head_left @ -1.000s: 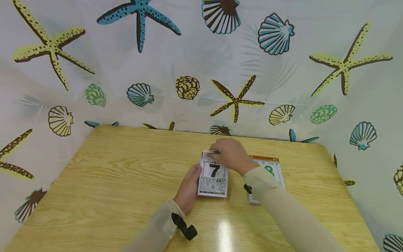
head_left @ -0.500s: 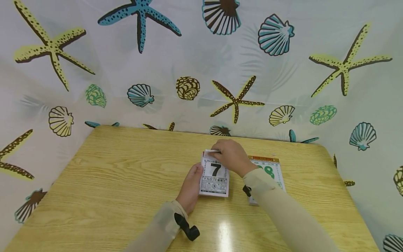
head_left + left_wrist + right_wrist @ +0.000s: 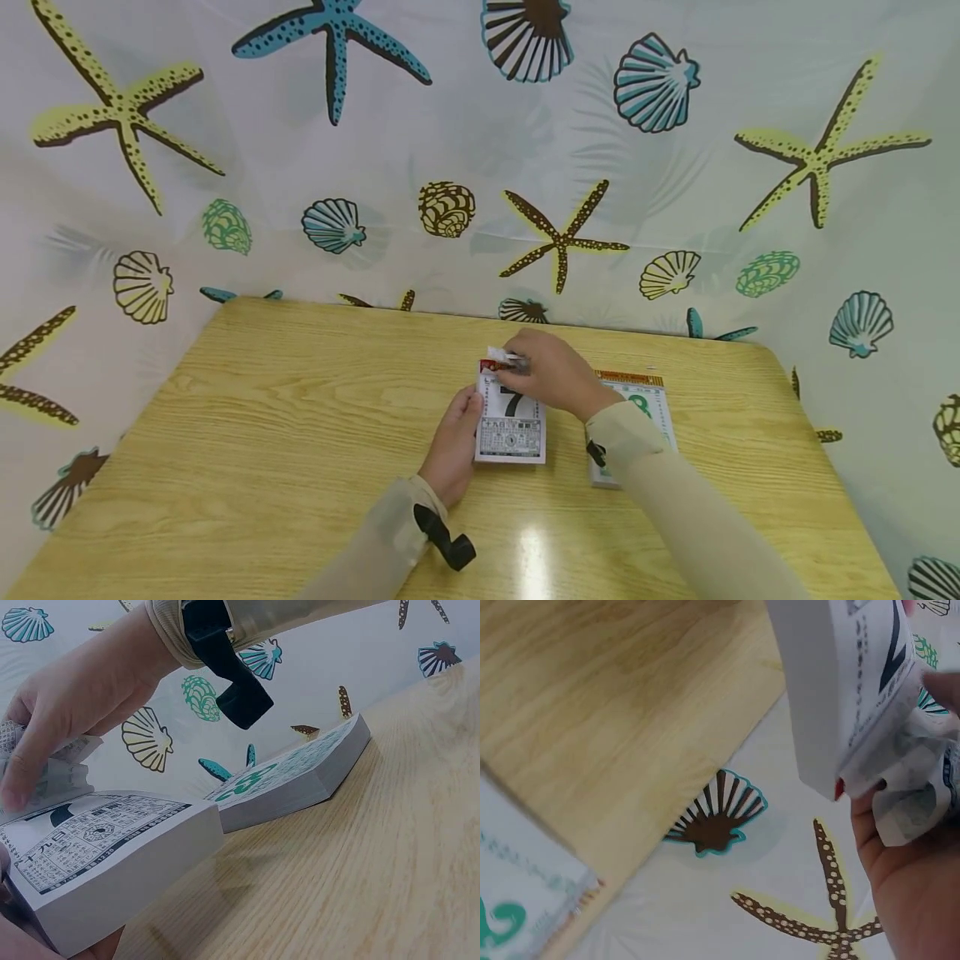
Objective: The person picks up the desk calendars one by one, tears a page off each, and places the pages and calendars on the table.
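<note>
A thick tear-off calendar [image 3: 512,433] with a black 7 is tilted up off the table, its left edge gripped by my left hand [image 3: 453,442]. The right hand [image 3: 551,371] is at its top, where thumb and fingers pinch crumpled thin paper [image 3: 911,802]. The paper meets the calendar's top edge in the right wrist view; whether it is still attached I cannot tell. Part of a red header strip [image 3: 490,365] shows there. Left fingers [image 3: 26,941] go under the pad in the left wrist view. The right hand partly covers the 7.
A second calendar [image 3: 660,408] with a green numeral lies on the wooden table [image 3: 300,400] to the right, partly behind the right forearm. A curtain [image 3: 450,125] printed with shells and starfish hangs behind the far edge. A black strap [image 3: 442,537] circles the left wrist.
Paper at the calendar's top has been bunched further into the right hand. More of the red header strip shows, and a white end of paper sticks up above it. The left hand keeps its grip.
</note>
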`<state>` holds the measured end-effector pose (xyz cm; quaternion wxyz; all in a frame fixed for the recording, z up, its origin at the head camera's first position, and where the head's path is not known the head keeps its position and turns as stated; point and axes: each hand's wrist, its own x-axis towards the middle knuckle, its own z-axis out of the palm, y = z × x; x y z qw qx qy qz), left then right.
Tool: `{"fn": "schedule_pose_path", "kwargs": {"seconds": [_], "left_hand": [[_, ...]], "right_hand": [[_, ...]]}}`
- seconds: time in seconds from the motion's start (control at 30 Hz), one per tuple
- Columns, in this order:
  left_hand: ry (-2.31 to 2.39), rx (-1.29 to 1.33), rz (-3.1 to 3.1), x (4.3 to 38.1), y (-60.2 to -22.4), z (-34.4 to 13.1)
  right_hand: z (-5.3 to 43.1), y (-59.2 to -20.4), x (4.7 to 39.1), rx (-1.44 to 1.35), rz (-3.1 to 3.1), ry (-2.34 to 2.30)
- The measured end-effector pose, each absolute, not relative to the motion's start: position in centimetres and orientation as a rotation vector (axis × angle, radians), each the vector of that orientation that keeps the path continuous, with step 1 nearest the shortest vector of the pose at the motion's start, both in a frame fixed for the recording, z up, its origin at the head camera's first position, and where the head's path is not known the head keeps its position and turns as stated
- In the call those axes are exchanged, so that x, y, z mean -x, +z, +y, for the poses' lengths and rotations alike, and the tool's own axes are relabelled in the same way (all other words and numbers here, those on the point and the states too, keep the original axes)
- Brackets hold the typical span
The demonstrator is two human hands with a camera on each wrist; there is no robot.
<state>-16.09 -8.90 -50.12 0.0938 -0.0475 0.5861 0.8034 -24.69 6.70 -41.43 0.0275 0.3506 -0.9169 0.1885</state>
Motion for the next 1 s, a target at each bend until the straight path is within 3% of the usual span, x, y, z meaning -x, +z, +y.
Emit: {"fn": "schedule_pose_path", "kwargs": {"seconds": [0.47, 1.0], "left_hand": [[2.363, 0.147, 1.758, 16.1, -50.3, -9.3], [2.416, 0.247, 1.665, 16.2, -50.1, -9.5]], "right_hand": [[6.9, -40.6, 24.6, -1.217, -2.841, 0.219], [9.1, -41.9, 25.8, -1.057, -2.935, 0.68]]}}
